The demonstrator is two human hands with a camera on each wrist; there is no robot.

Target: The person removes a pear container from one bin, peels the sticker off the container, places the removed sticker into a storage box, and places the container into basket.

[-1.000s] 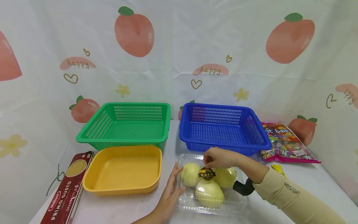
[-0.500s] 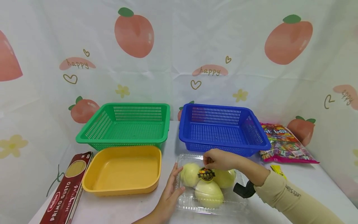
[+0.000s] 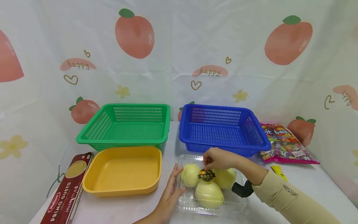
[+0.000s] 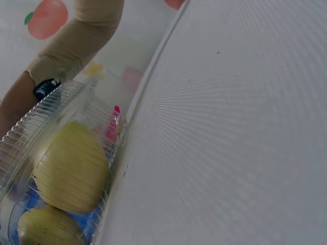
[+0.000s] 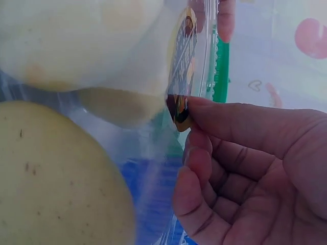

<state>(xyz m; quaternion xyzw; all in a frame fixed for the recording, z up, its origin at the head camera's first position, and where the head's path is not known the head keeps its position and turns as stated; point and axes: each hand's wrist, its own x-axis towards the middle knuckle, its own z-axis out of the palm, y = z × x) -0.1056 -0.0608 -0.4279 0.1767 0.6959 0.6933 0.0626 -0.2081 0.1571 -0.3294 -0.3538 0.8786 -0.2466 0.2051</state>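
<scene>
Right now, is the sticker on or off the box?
On: most of the sticker lies against the box, though the right wrist view shows the right hand pinching one edge.

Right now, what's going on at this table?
A person's right hand pinches the edge of a round sticker on a clear plastic box of pale yellow fruit, while the left hand touches the box's left side. Most of the sticker lies against the box. A blue basket stands behind.

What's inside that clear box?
Three pale fruits sit inside the clear box. In the head view, the sticker and right hand cover part of the inside.
</scene>
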